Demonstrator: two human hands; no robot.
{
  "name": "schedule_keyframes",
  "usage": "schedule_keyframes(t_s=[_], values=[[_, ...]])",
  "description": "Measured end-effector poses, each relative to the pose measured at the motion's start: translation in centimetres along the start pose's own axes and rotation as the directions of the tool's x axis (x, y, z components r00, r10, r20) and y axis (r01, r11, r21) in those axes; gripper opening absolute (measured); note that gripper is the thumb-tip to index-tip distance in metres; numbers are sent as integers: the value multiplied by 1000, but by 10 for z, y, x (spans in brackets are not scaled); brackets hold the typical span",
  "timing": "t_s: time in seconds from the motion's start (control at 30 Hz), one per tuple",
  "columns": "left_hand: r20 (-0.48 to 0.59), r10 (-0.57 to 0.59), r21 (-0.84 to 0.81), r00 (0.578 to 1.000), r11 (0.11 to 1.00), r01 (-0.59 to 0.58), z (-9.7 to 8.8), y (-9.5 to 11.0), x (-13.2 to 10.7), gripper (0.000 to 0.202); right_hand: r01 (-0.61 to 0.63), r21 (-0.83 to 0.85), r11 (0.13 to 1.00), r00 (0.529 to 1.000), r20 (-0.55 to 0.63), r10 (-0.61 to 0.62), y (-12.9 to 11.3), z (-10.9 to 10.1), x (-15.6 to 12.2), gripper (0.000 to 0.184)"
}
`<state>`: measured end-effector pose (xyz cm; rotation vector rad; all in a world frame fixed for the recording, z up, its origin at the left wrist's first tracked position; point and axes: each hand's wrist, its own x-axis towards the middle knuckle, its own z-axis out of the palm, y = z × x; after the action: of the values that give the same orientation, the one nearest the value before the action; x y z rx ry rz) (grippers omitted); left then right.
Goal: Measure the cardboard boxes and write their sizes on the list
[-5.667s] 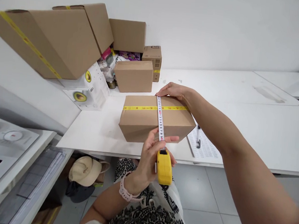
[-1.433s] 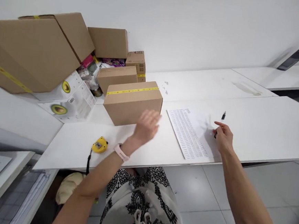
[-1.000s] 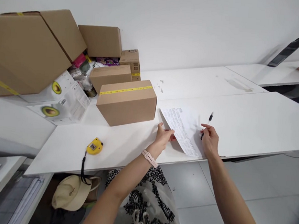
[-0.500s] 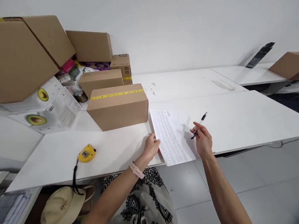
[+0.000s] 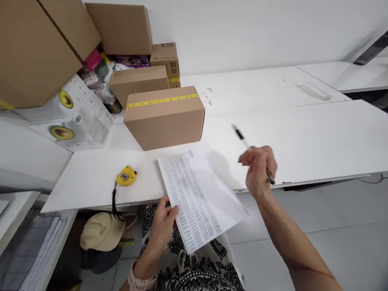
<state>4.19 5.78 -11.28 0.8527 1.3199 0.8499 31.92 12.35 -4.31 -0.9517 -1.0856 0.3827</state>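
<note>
My left hand [image 5: 164, 221] pinches the left edge of a sheet of paper [image 5: 200, 195] printed with columns of small text. The sheet is tilted and reaches over the front edge of the white table [image 5: 301, 149], partly above my lap. In my right hand [image 5: 259, 168], closed, is a pen [image 5: 240, 133] with a clear barrel and black ends; its tip points up and left, away from the paper. A taped cardboard box [image 5: 168, 125] stands just beyond the sheet. Left of the paper lies a yellow tape measure [image 5: 126, 176] with a black strap.
Several cardboard boxes [image 5: 117, 29] and white avocado-printed boxes [image 5: 78, 125] crowd the left end of the table. A beige cap [image 5: 103, 231] sits on a lower level beneath. An open drawer [image 5: 31, 245] is at lower left. A dark upright object [image 5: 385, 41] leans at far right.
My left hand has drawn the paper down and left, closer to my body. My right hand has turned the pen so that it slants up to the left. The view has shifted slightly.
</note>
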Motion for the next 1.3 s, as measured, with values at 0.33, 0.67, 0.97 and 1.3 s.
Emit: schedule_keyframes(t_s=[0.33, 0.67, 0.97, 1.3], values=[[-8, 131, 450, 991, 886, -114, -44, 28, 24, 77, -707, 160, 689, 653, 522, 549, 65, 97, 0, 37], [317, 499, 828, 807, 270, -492, -35, 97, 77, 26, -653, 119, 748, 722, 398, 566, 113, 105, -8, 44], [553, 448, 690, 702, 225, -688, 20, 107, 185, 15, -544, -58, 837, 814, 206, 543, 107, 96, -7, 19], [460, 485, 749, 744, 239, -619, 20, 96, 193, 17, -597, -112, 794, 727, 342, 595, 102, 98, -10, 36]])
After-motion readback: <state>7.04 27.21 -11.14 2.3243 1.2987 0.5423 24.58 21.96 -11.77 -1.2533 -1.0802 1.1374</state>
